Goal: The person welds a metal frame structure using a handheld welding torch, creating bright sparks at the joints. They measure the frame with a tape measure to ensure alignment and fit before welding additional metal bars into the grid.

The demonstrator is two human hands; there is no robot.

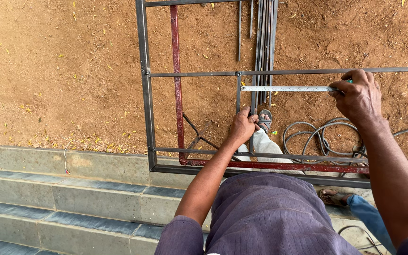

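A grey steel frame of welded bars leans out from the steps over the dirt ground. My left hand grips a short upright bar of the frame near its lower end. My right hand holds a tape measure at the horizontal bar. The white tape blade runs left from that hand to the upright bar, just under the horizontal bar. A dark red frame lies behind the grey one.
Several loose steel rods lie on the dirt beyond the frame. A coiled grey cable rests on the ground at right. My sandalled feet show below the frame. Tiled steps run along the lower left.
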